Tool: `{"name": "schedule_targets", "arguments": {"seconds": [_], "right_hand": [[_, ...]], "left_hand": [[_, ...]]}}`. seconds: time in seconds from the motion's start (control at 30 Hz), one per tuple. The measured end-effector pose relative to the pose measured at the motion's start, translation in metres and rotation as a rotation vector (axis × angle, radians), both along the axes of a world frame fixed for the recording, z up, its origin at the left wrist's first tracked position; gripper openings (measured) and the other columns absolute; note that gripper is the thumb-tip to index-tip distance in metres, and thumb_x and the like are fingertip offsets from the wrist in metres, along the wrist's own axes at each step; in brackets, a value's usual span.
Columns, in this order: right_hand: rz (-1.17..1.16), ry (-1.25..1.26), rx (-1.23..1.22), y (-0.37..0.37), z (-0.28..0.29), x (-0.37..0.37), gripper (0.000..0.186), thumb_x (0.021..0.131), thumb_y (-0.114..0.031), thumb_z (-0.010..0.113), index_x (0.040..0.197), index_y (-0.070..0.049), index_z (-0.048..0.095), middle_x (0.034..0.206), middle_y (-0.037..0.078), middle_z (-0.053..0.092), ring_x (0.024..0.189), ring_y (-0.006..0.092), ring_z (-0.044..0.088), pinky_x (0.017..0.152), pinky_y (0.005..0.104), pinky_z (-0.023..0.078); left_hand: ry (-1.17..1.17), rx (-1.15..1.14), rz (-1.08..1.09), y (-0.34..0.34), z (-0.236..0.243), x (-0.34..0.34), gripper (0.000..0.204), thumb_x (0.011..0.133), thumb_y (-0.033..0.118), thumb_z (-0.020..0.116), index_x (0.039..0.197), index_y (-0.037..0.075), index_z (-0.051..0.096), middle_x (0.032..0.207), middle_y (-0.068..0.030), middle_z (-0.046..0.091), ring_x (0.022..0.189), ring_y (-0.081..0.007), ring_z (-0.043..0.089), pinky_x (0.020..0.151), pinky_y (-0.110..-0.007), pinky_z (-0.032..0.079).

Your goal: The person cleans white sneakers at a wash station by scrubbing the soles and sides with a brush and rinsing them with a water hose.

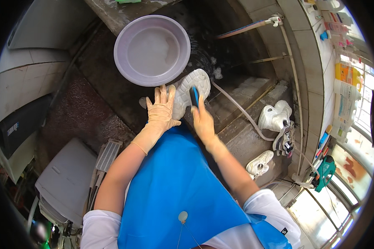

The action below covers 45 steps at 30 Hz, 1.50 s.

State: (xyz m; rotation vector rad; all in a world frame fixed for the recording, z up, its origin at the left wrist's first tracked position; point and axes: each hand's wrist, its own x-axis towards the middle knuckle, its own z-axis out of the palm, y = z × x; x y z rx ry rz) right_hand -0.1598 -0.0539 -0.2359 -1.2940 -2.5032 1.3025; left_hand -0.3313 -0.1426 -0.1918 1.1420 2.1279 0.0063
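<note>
A white shoe (200, 79) lies with its ridged sole facing up, just below a pale purple basin (119, 62). My left hand (161, 111), in a thin pale glove, presses on the heel half of the shoe with its fingers stretched over it. Closed around a blue and black brush (194, 96), my right hand (204, 123) holds the bristle side against the sole. That hand is slightly blurred. The bristles themselves are hidden. Cloudy greyish water seems to fill the basin.
White shoes (274, 117) and a dark-and-white shoe (283, 140) stand on the ledge at right. A pale hose (244, 111) crosses the wet floor. Bottles (347, 74) line the right-hand window. A grey plastic bin (68, 176) stands at left. A blue apron (174, 186) covers my front.
</note>
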Motion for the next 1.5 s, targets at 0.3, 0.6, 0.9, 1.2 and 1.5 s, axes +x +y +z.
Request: {"name": "schedule_targets", "arguments": {"seconds": [0.3, 0.6, 0.9, 1.2, 1.5], "right_hand": [[-0.054, -0.093, -0.003, 0.012, 0.009, -0.054, 0.064, 0.1, -0.027, 0.047, 0.154, -0.007, 0.02, 0.094, 0.034, 0.063, 0.086, 0.0488, 0.063, 0.073, 0.054, 0.049], [0.021, -0.121, 0.081, 0.019, 0.007, -0.062, 0.062, 0.1, -0.03, 0.045, 0.153, -0.009, 0.022, 0.099, 0.032, 0.065, 0.09, 0.0479, 0.063, 0.077, 0.0515, 0.05], [-0.009, -0.159, 0.057, 0.052, 0.0, -0.062, 0.063, 0.099, -0.029, 0.053, 0.154, -0.019, 0.025, 0.105, 0.03, 0.065, 0.094, 0.0482, 0.063, 0.079, 0.048, 0.052], [-0.061, -0.213, -0.125, 0.067, 0.019, -0.084, 0.058, 0.1, -0.034, 0.047, 0.152, -0.017, 0.029, 0.126, 0.031, 0.056, 0.105, 0.0501, 0.058, 0.086, 0.0473, 0.05], [-0.016, 0.025, 0.046, 0.058, -0.004, -0.049, 0.06, 0.101, -0.034, 0.048, 0.153, -0.014, 0.026, 0.115, 0.033, 0.06, 0.1, 0.0482, 0.061, 0.083, 0.0451, 0.05]], "left_hand": [[-0.098, 0.089, 0.119, -0.009, -0.037, 0.006, 0.13, 0.045, 0.026, 0.091, 0.15, 0.01, 0.016, 0.137, -0.018, 0.038, 0.119, -0.0391, 0.046, 0.089, -0.052, 0.049], [-0.06, 0.018, 0.094, 0.002, -0.036, 0.01, 0.131, 0.043, 0.026, 0.092, 0.15, 0.011, 0.017, 0.134, -0.016, 0.04, 0.119, -0.0375, 0.048, 0.086, -0.05, 0.05], [-0.086, -0.062, 0.075, 0.014, -0.026, 0.006, 0.13, 0.046, 0.027, 0.092, 0.15, 0.011, 0.017, 0.134, -0.0144, 0.042, 0.123, -0.036, 0.047, 0.088, -0.048, 0.051], [-0.071, -0.088, 0.065, 0.013, -0.026, 0.006, 0.129, 0.046, 0.027, 0.092, 0.15, 0.011, 0.018, 0.134, -0.0149, 0.043, 0.121, -0.0359, 0.049, 0.087, -0.048, 0.052], [-0.035, -0.11, 0.042, 0.015, -0.031, 0.008, 0.126, 0.046, 0.027, 0.092, 0.148, 0.011, 0.021, 0.135, -0.0158, 0.043, 0.12, -0.0358, 0.05, 0.087, -0.047, 0.053]]}}
